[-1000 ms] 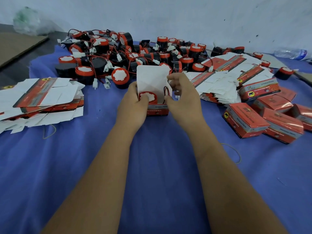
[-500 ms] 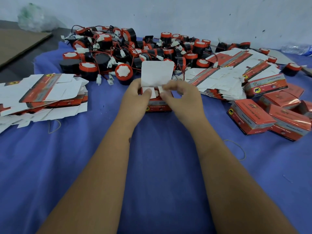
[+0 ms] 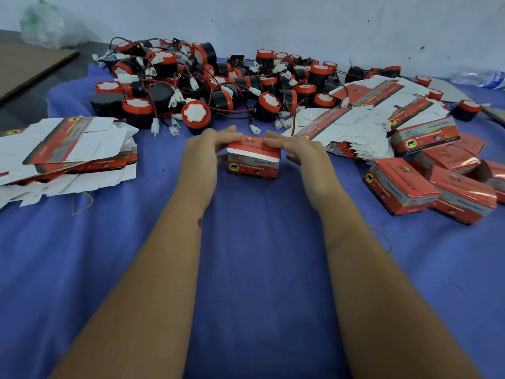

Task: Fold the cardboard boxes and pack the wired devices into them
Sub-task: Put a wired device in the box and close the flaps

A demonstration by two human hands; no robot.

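A small red cardboard box with an elephant mark stands on the blue cloth in front of me. Its lid is folded down, with a white edge still showing along the front. My left hand lies at the box's left side, its straight fingers pressing on the lid. My right hand mirrors it on the right, fingertips flat on the lid. Behind the box lies a big heap of black and red wired devices with white plugs.
A stack of flat unfolded boxes lies at the left, and another flat stack at the right. Several closed red boxes are piled at the far right. A plastic bottle lies by the wall.
The white lid stood upright with the device visible inside; both hands tucked the side flaps and then pushed the lid down over the box.
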